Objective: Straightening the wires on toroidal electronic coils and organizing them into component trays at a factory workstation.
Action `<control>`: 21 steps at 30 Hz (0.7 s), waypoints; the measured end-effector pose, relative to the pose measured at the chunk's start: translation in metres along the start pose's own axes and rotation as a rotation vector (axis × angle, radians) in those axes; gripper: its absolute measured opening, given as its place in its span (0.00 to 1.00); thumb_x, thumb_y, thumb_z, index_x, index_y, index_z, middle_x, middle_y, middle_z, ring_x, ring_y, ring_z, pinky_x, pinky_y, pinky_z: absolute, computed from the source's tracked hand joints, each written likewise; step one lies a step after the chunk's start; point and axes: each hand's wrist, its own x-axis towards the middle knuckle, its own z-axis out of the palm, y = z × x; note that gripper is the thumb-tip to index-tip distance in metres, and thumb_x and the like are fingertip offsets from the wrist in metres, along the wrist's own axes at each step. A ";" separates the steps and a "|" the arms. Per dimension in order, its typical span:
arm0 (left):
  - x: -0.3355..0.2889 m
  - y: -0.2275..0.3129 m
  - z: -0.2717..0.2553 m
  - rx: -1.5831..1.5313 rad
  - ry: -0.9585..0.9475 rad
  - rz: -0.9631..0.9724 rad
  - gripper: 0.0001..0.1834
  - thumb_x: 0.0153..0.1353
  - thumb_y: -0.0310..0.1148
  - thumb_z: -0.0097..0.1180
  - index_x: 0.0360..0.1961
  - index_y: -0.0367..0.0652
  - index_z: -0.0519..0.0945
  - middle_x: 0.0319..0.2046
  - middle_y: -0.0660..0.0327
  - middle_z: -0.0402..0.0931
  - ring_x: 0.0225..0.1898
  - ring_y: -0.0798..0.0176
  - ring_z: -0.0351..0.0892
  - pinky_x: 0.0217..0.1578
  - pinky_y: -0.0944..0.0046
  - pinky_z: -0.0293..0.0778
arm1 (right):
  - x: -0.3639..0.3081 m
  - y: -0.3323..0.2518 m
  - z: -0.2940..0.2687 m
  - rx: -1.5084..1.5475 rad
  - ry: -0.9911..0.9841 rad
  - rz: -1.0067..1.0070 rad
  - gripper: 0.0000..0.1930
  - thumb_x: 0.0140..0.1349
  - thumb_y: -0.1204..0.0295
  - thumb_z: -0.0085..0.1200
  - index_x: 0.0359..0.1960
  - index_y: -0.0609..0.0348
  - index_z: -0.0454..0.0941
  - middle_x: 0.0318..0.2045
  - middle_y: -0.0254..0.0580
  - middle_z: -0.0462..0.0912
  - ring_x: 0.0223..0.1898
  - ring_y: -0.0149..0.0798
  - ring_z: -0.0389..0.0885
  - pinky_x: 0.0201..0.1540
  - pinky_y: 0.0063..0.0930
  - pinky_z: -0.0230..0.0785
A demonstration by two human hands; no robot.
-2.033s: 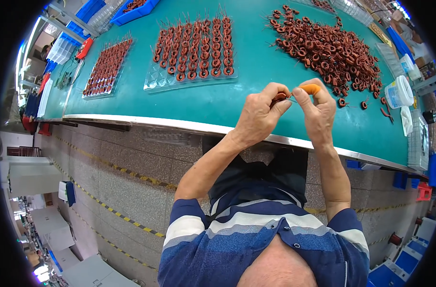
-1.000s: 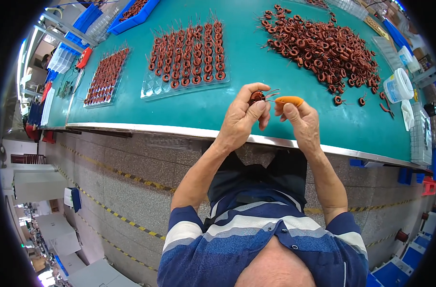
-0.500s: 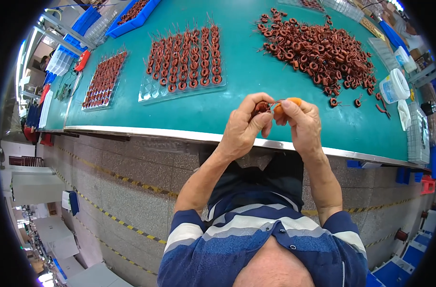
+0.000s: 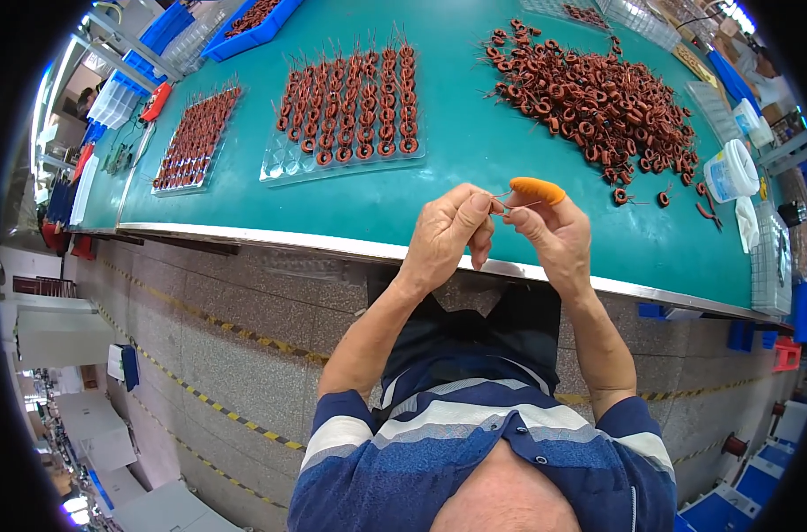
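My left hand is closed, its thumb and fingertips pinched together. A ring coil wound with copper wire was plain in it a moment ago; now the fingers mostly hide it. Thin copper wire leads stick out between the two hands. Close beside it, my right hand meets the leads with its thumb and fingers, which seem to grip one. An orange finger cot covers its index finger, which arches over the thumb. Both hands are raised above the table's front edge.
A large heap of ring coils lies on the green table at the right. Two clear trays, a middle one and a left one, hold rows of coils. A white tub stands far right; a blue bin sits at the back.
The ring coil, visible in my left fingers before, has turned mostly out of sight. My right index finger has lifted and stretched over the leads, and its orange cot now shows lengthwise.
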 end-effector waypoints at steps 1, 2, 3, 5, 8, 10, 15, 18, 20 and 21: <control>-0.001 0.000 -0.001 -0.001 0.003 -0.001 0.22 0.70 0.46 0.42 0.37 0.34 0.74 0.14 0.64 0.66 0.14 0.71 0.68 0.15 0.72 0.65 | 0.001 -0.003 -0.001 0.001 -0.002 0.003 0.23 0.58 0.65 0.62 0.51 0.65 0.72 0.37 0.40 0.81 0.33 0.30 0.79 0.35 0.22 0.70; -0.001 0.001 -0.001 0.047 -0.004 -0.024 0.23 0.70 0.47 0.42 0.37 0.34 0.75 0.15 0.64 0.65 0.14 0.71 0.67 0.16 0.72 0.65 | 0.003 -0.009 -0.004 0.077 -0.031 0.077 0.22 0.59 0.64 0.61 0.50 0.66 0.73 0.37 0.41 0.81 0.33 0.30 0.79 0.35 0.21 0.70; -0.002 0.002 -0.002 0.095 -0.011 -0.048 0.25 0.69 0.49 0.42 0.37 0.34 0.75 0.16 0.63 0.65 0.14 0.70 0.67 0.16 0.72 0.65 | 0.004 -0.015 -0.005 0.153 -0.060 0.151 0.22 0.59 0.63 0.61 0.49 0.66 0.73 0.37 0.43 0.81 0.33 0.29 0.79 0.35 0.20 0.70; -0.003 0.002 -0.003 0.145 -0.019 -0.056 0.24 0.70 0.48 0.42 0.37 0.34 0.75 0.17 0.63 0.66 0.15 0.71 0.67 0.16 0.72 0.65 | 0.006 -0.022 -0.003 0.146 -0.037 0.176 0.19 0.61 0.63 0.59 0.46 0.67 0.75 0.33 0.42 0.81 0.31 0.28 0.78 0.33 0.19 0.69; -0.005 0.001 -0.001 0.214 -0.015 -0.042 0.22 0.70 0.46 0.41 0.37 0.34 0.75 0.18 0.63 0.67 0.16 0.71 0.68 0.16 0.72 0.66 | 0.010 -0.020 -0.006 0.023 -0.085 0.187 0.16 0.61 0.64 0.58 0.40 0.66 0.77 0.27 0.38 0.79 0.27 0.28 0.76 0.32 0.19 0.68; -0.006 0.000 0.002 0.233 -0.002 -0.020 0.21 0.71 0.44 0.41 0.37 0.34 0.75 0.19 0.63 0.68 0.17 0.71 0.69 0.17 0.72 0.66 | 0.011 -0.018 -0.005 -0.017 -0.046 0.209 0.14 0.61 0.63 0.59 0.32 0.64 0.78 0.20 0.34 0.77 0.21 0.26 0.73 0.26 0.19 0.67; -0.010 0.000 0.004 0.435 -0.013 0.106 0.15 0.70 0.39 0.43 0.46 0.36 0.70 0.19 0.65 0.69 0.19 0.73 0.67 0.19 0.72 0.65 | 0.015 -0.013 -0.013 -0.078 -0.079 0.220 0.14 0.60 0.63 0.60 0.27 0.63 0.77 0.16 0.32 0.75 0.17 0.24 0.71 0.20 0.17 0.63; -0.017 -0.007 0.002 0.582 0.005 0.253 0.14 0.70 0.36 0.44 0.48 0.37 0.67 0.18 0.65 0.68 0.18 0.73 0.65 0.19 0.71 0.63 | 0.019 -0.019 -0.014 -0.169 -0.155 0.164 0.13 0.59 0.65 0.61 0.26 0.63 0.77 0.15 0.31 0.74 0.15 0.22 0.69 0.17 0.16 0.61; -0.019 -0.014 0.002 0.610 0.034 0.287 0.13 0.70 0.36 0.44 0.48 0.37 0.67 0.18 0.65 0.67 0.17 0.73 0.65 0.19 0.71 0.63 | 0.020 -0.021 -0.012 -0.246 -0.163 0.127 0.13 0.58 0.66 0.62 0.25 0.63 0.77 0.15 0.31 0.74 0.15 0.22 0.69 0.16 0.16 0.60; -0.019 -0.016 0.002 0.642 0.064 0.323 0.13 0.70 0.35 0.44 0.48 0.37 0.67 0.17 0.64 0.67 0.17 0.73 0.64 0.19 0.71 0.62 | 0.021 -0.020 -0.008 -0.261 -0.140 0.132 0.13 0.58 0.66 0.63 0.24 0.63 0.77 0.14 0.31 0.74 0.14 0.22 0.68 0.15 0.16 0.58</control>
